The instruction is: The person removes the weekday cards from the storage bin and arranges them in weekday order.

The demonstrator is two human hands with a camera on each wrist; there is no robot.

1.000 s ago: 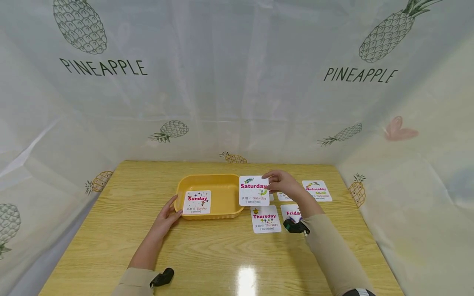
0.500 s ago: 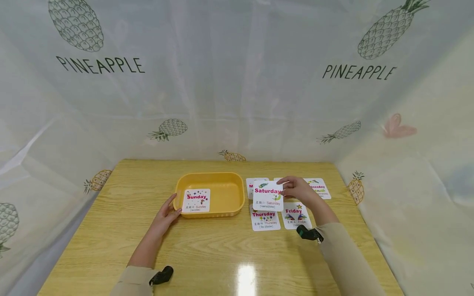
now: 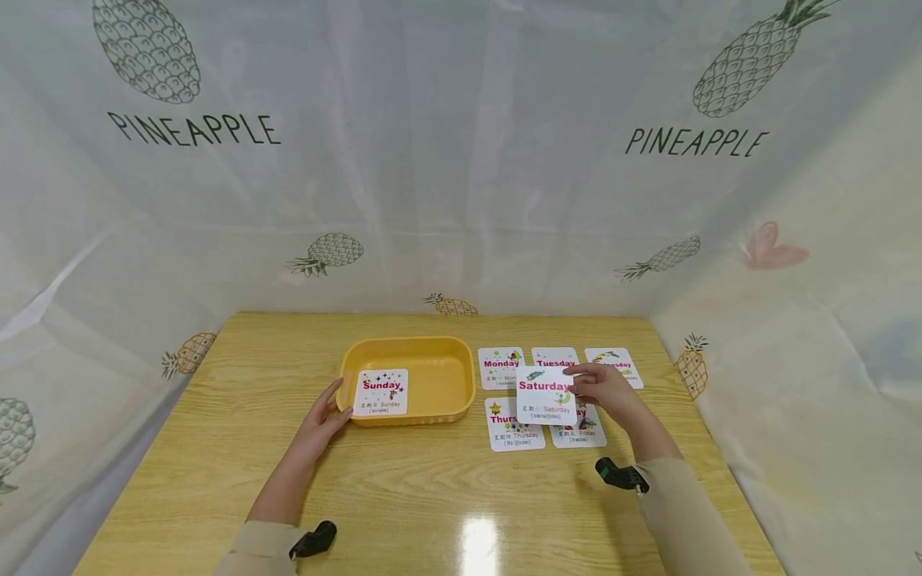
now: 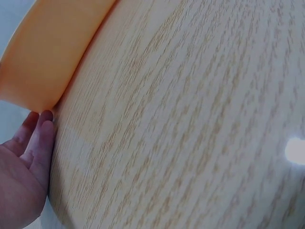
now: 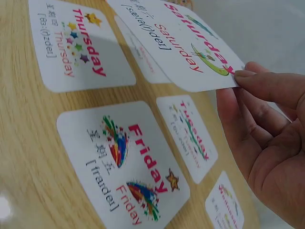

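In the right wrist view, my right hand (image 5: 271,129) pinches the corner of a white Saturday card (image 5: 190,47) between thumb and fingers. The Saturday card (image 3: 545,395) is raised above the table and tilted, overlapping the Thursday card (image 3: 515,432), Friday card (image 3: 580,434), Monday card (image 3: 497,376) and Tuesday card (image 3: 553,359) in the head view. At the left end of a yellow tray (image 3: 446,339), my left hand (image 3: 321,420) rests against its corner, fingers fairly straight. The left wrist view shows those fingertips right at the tray's outer wall (image 4: 52,52). Inside the tray lies a Sunday card (image 3: 381,392).
A Wednesday card (image 3: 625,372) lies at the right end of the back row, partly behind my right hand. The wooden table (image 3: 403,496) meets a white pineapple-print curtain (image 3: 461,200) at its back and sides.
My right hand has carried the Saturday card rightward from the tray's right edge to over the laid-out cards, uncovering the Monday card. The left hand and tray stay in place.
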